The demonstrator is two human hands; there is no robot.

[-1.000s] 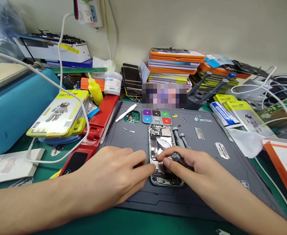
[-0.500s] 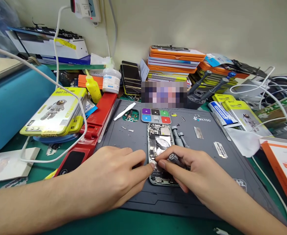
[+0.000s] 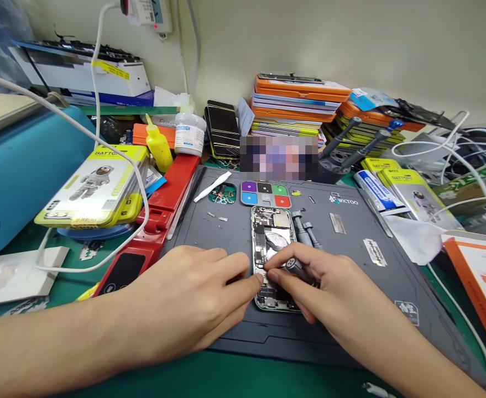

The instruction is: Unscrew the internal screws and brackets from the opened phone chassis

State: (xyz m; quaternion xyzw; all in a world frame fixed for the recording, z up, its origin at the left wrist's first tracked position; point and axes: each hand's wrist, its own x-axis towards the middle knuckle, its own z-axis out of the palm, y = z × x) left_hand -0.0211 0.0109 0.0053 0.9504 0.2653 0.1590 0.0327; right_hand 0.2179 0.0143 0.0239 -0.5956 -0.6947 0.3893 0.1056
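Observation:
An opened smartphone [image 3: 272,221], its inner parts exposed, lies on the grey work mat [image 3: 226,232]. My left hand [image 3: 201,296] is closed, one fingertip touching the phone's lower left edge; what it pinches, if anything, is hidden. Inside the frame, the thumb and index fingertip of my right hand [image 3: 321,279] are close together at the phone's lower middle. A grey screwdriver [image 3: 293,265] is tucked in that hand, its handle end showing between index finger and thumb. Two more grey screwdrivers [image 3: 303,229] rest along the phone's right side.
Above the phone sits a colour-marked screw tray [image 3: 266,194]. A white plastic spudger [image 3: 212,187], small metal bits and blades [image 3: 374,252] lie on the mat. Left are a red tool [image 3: 153,221] and battery boxes [image 3: 97,185]; a white cable [image 3: 145,213] loops over them. A screwdriver stand [image 3: 338,160] is behind.
The view has shifted slightly, so everything on the bench sits a little higher in the frame. Both hands keep nearly the same pose at the phone.

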